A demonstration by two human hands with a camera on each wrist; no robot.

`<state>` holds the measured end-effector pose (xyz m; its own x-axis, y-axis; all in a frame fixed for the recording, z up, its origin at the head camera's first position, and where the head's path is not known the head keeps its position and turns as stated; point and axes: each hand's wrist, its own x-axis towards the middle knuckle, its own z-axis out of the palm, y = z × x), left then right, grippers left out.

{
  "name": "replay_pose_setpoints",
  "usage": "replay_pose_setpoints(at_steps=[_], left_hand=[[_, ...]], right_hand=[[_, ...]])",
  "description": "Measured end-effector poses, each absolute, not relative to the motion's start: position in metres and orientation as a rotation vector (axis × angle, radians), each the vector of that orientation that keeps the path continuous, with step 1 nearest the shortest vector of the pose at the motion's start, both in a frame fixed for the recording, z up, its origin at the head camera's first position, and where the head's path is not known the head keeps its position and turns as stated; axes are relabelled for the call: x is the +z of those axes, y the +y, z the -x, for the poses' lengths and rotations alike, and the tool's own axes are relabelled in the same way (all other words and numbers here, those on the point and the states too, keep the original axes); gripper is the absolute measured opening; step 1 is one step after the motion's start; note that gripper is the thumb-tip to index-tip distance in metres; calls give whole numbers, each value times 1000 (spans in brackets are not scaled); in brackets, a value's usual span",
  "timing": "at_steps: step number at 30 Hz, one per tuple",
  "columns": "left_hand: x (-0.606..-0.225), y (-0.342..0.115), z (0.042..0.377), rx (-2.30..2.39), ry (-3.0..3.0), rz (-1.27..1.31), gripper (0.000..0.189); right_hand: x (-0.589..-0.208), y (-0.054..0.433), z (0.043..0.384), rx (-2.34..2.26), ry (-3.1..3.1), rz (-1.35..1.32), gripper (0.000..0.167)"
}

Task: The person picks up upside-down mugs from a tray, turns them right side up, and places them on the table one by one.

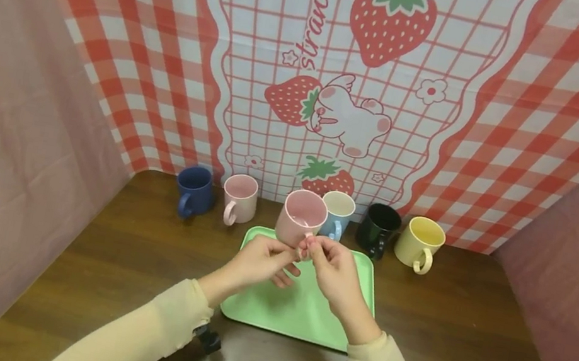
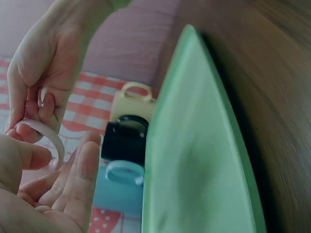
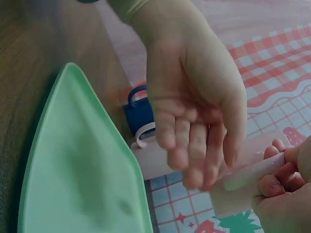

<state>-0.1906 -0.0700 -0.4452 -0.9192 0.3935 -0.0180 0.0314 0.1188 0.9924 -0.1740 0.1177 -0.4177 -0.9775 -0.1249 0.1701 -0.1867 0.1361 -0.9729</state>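
Note:
Above the green tray [image 1: 310, 312], a pink mug [image 1: 297, 217] is held up in the air. My right hand [image 1: 334, 274] pinches its handle between thumb and fingers, seen also in the right wrist view as the right hand [image 3: 286, 189] at the right edge. Close beside the handle is my left hand [image 1: 260, 260], its thumb near the lower end of the handle. Its fingers look loose and fairly straight in the right wrist view. In the left wrist view the handle [image 2: 51, 138] curves between both hands; whether the left thumb touches it, I cannot tell.
Along the back of the wooden table [image 1: 470, 338] stand a dark blue mug [image 1: 197, 187], another pink mug [image 1: 242, 198], a light blue mug [image 1: 338, 211], a black mug [image 1: 378, 227] and a yellow mug [image 1: 417, 243]. A strawberry-print cloth [image 1: 245, 103] hangs behind them.

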Motion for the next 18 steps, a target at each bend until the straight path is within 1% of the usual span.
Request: replay_pose_setpoints(at_steps=[4,10,18], left_hand=[[-447,-90,187,1660,2396,-471,31],[-453,-119,178,1328,2785,-571,23],[-453,-153,170,1197,2929,-743,27]], right_hand=[[-423,112,184,2024,-2296,-316,26],[-434,102,206,1895,-2337,-287,28],[-447,90,235,1793,-2404,-183,28]])
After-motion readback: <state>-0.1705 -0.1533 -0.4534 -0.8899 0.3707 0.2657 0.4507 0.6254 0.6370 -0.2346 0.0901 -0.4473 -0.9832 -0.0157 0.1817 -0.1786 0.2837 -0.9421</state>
